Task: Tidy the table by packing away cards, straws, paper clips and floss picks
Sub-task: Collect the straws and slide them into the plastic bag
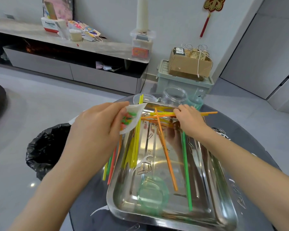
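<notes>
Straws (167,157) lay loose in the tray (110,197) on the table (237,124), most with the long axis running near-to-far. One group, the cross straws (162,113), lay left-to-right along the far rim. The right hand (188,120) sat over the cross straws, fingers curled down and pinching them near their left end, with the free ends projecting past the hand to the right. The left hand (93,129) gripped a bundle (111,164) of straws in a sleeve (133,117). The sleeve's far end pointed at the cross straws and lay just beside them; whether that end was open could not be determined. The bundle's lower ends hung outside the left rim. The next move was judged to be joining the cross straws to the bundle, which calls for roughly a quarter-turn to align the axes. The green straw (186,164) lay nearer the right hand. Paper clips (143,170) and a floss pick (145,160) remained on the tray floor.
</notes>
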Tool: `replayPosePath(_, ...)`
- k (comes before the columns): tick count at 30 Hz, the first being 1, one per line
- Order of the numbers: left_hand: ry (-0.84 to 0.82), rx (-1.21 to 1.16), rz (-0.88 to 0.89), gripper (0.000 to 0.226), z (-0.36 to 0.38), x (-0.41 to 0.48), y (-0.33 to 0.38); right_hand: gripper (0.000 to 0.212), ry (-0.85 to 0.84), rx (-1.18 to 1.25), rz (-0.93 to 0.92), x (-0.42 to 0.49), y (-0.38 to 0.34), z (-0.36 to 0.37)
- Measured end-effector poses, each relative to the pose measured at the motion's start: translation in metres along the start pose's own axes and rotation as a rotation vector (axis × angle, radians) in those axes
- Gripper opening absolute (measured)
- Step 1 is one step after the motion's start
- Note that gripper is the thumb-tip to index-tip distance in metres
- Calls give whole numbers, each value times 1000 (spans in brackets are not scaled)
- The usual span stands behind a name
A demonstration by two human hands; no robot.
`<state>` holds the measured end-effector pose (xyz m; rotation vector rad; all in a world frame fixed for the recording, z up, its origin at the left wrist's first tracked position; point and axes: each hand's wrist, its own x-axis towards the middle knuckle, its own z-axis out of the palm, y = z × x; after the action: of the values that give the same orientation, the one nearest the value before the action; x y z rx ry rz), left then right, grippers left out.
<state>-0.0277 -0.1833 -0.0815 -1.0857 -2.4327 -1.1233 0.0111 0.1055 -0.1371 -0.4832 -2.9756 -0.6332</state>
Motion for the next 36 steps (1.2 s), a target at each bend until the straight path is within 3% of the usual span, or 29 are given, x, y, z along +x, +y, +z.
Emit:
replayPosePath(7, -40, 14, 42, 38, 2, -1, 0, 55, -69, -97, 44, -32, 13, -19)
replayPosePath(11, -20, 7, 42, 30, 3, -3, 0, 59, -156, -29, 138, -63, 16, -46)
replayPosePath(15, -45, 16, 0, 31, 3, -3, 1, 44, -217, 385, 192, -99, 5, -87)
replayPosePath(20, -35, -27, -35, 28, -2, -6, 7, 59, -75, 676, 13, -157, -41, -145)
replayPosePath(27, -8, -42, -95, 30, -6, -10, 10, 97, 112, 267, 118, -174, -89, -148)
replayPosePath(30, -12, -46, -125, 31, -6, -9, 8, 94, 218, 211, 137, -176, -98, -147)
replayPosePath(36, 4, -72, -132, 31, -9, -6, 3, 96, 187, 162, 193, -182, -96, -141)
